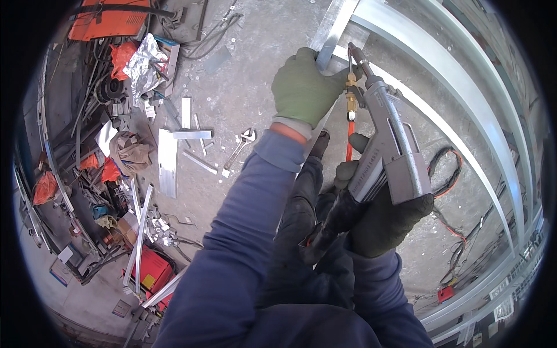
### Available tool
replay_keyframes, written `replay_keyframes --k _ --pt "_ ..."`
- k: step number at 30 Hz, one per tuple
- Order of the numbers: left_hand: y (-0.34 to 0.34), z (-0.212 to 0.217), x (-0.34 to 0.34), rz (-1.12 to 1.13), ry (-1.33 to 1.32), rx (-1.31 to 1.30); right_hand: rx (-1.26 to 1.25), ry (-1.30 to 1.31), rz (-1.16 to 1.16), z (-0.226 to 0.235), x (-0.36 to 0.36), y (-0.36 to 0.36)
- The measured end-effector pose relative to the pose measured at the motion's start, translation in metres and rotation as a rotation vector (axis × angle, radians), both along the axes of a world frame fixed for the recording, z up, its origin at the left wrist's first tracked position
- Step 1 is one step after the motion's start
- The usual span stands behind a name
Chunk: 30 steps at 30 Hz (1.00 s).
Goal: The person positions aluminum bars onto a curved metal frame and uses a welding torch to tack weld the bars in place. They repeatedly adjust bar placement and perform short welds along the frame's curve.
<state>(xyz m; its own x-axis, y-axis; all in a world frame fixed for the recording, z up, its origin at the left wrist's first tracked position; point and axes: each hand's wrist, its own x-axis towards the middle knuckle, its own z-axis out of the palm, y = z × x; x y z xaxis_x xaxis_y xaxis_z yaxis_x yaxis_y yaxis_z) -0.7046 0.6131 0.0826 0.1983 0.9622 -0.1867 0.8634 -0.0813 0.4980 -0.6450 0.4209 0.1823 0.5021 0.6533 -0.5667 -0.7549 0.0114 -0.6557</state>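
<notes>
My left hand (303,88), in a green glove, grips the end of a silvery metal frame bar (332,33) at the top centre. My right hand (380,223), in a dark glove, holds a grey pistol-shaped welding gun (390,149) by its handle. The gun's brass-fitted nozzle (355,57) points up at the bar right beside my left fingers. A red hose (348,145) runs down from the gun. Both arms wear blue sleeves.
A large metal frame of curved-looking bars (458,81) fills the right side. On the concrete floor lie an adjustable wrench (241,145), cut metal strips (167,162), rags, orange bags, a red box (152,269) and black and red cables (449,174).
</notes>
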Motion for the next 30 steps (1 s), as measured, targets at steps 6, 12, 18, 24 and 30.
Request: replay_keyframes --k 6,12,18,24,30 --pt "-0.002 0.002 -0.041 -0.128 -0.437 -0.196 0.027 -0.02 0.105 0.005 0.008 -0.004" --pt "-0.039 -0.022 -0.062 -0.107 -0.155 0.082 0.01 -0.169 0.032 0.026 0.022 -0.006" --pt "-0.031 -0.019 -0.063 -0.092 -0.009 -0.048 -0.109 -0.443 0.135 0.033 0.044 0.005" --pt "-0.031 -0.02 -0.065 -0.084 -0.019 -0.09 0.046 -0.275 0.177 0.015 0.061 -0.004" --pt "-0.034 -0.004 -0.054 -0.033 0.021 -0.18 0.114 0.033 0.088 0.004 0.06 -0.001"
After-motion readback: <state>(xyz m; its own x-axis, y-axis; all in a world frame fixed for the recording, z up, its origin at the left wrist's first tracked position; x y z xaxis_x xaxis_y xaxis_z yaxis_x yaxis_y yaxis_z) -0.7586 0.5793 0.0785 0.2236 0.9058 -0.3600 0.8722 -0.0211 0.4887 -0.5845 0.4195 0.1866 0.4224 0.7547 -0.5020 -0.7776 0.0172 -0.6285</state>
